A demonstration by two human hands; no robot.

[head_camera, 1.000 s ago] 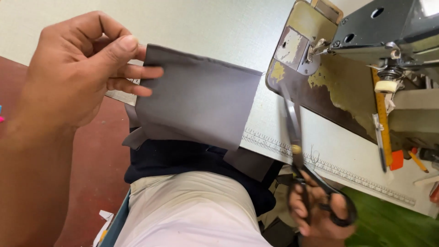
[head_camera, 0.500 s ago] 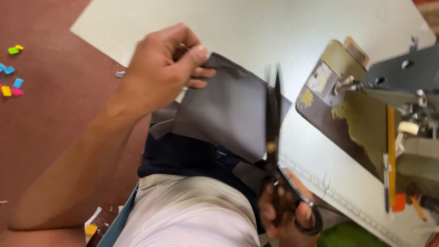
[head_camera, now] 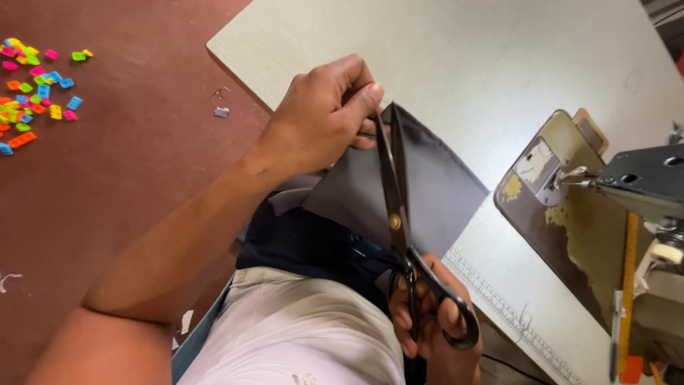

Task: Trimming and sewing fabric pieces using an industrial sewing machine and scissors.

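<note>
sewing machine cut off at right edge, coloured floor bits – too small to tell

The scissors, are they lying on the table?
No, the right hand holds the scissors up against the grey cloth pinched by the left hand.

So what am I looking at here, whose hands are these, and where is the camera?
The camera sits on the person's head and looks down, so both hands are their own. The left hand pinches the top edge of a grey piece of fabric. The right hand holds black scissors, blades nearly closed along the cloth. Below is a pale work table with a ruler strip on its edge. At right stands a sewing machine. Colourful small plastic pieces lie on the red floor.
</note>
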